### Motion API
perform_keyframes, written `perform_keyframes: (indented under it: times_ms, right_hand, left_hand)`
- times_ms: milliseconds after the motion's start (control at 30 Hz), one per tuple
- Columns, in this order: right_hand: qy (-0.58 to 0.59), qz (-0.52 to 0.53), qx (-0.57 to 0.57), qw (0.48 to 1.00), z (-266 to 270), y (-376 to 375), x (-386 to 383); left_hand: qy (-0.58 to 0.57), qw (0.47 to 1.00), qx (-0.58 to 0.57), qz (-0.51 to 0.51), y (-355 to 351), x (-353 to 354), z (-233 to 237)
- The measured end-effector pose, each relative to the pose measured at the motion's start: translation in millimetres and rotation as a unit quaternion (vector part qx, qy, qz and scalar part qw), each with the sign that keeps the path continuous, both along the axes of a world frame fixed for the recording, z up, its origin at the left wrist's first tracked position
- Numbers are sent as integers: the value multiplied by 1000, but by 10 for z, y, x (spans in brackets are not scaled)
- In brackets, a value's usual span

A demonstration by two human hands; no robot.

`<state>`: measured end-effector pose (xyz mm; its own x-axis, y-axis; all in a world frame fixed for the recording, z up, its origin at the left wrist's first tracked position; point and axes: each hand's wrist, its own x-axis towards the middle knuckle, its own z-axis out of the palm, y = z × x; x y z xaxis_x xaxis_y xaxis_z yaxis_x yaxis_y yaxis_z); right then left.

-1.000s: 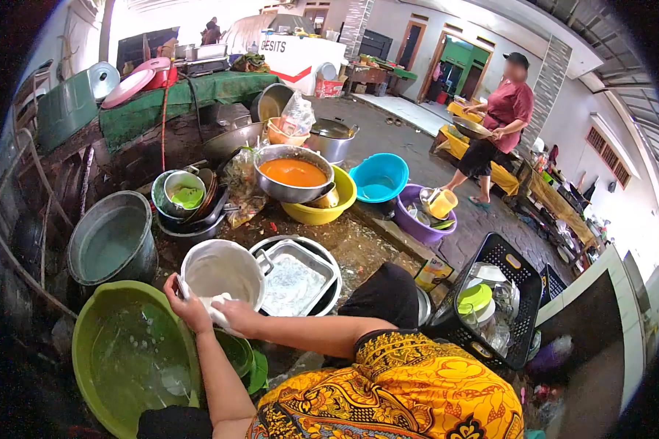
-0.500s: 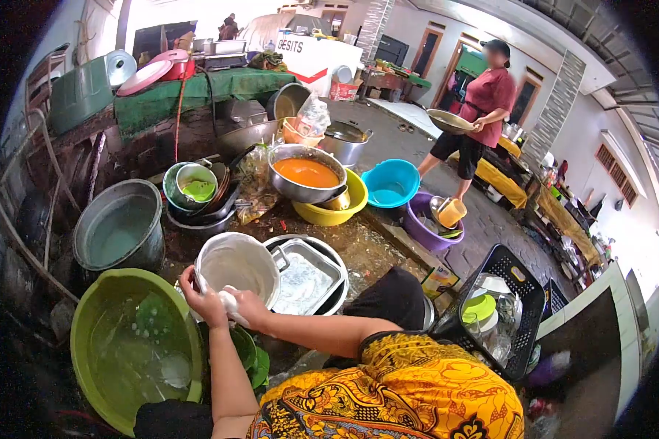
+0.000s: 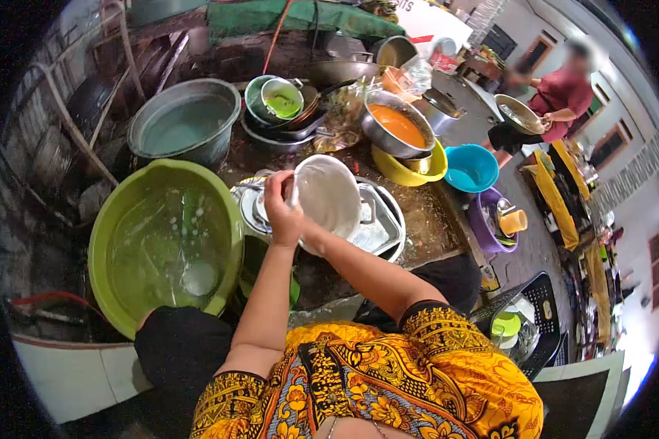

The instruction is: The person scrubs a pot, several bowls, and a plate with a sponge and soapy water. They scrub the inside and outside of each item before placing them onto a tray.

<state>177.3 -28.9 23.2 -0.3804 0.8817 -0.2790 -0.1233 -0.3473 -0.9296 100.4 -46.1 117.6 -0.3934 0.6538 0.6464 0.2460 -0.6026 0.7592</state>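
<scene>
pot [image 3: 333, 194] now higher, near basin [image 3: 102, 219] rim

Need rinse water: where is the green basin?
The green basin sits at the left of the head view, beside the left hand gripping the white pot, below the grey pot.

Smooth whitish pot [image 3: 337, 197], glossy plastic basin [image 3: 165, 167]

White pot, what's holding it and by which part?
The left hand grips the white pot by its rim; the right hand seems to support it from beneath.
</scene>
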Motion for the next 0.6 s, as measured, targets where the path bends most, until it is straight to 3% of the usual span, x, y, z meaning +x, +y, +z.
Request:
perform_keyframes:
  times_ms: [33,67,100,167,200,267,300,367,400,467,500,567,600]
  right_hand:
    - [163,33,-50,985,-74,86,-31]
    - [76,41,35,996,492,-152,-14]
    - [73,44,30,996,471,-140,6]
    - [34,62,48,996,262,-109,73]
    - [-65,72,215,972,-226,31,247]
    - [-257,158,98,948,359,-122,525]
    - [-460,172,289,822,-48,50,817]
    - [-634,296,311,643,838,-116,682]
    - [-633,300,310,643,675,-105,693]
    - [-575,103,357,729,199,-129,656]
    - [-499,9,389,774,348,-336,432]
    - [-390,-101,347,847,342,-415,205]
    - [-390,-100,346,848,422,-478,218]
  left_hand:
    - [10,999,3,31,-22,32,-13]
    - [25,998,27,49,-37,10,5]
    - [23,998,22,52,-16,-17,-12]
    - [9,997,6,75,-4,-82,-61]
    - [-3,997,-3,80,-6,-125,-77]
    - [-40,996,-33,69,27,-254,-154]
    - [-45,996,-42,60,40,-309,-184]
    - [-41,996,-30,68,47,-317,-156]
    - [-33,997,-15,69,44,-301,-146]
    - [-48,997,-6,59,66,-233,-185]
    - [-63,997,7,48,90,-181,-202]
    - [-70,996,-18,46,68,-116,-222]
    - [-85,994,-32,59,55,-139,-216]
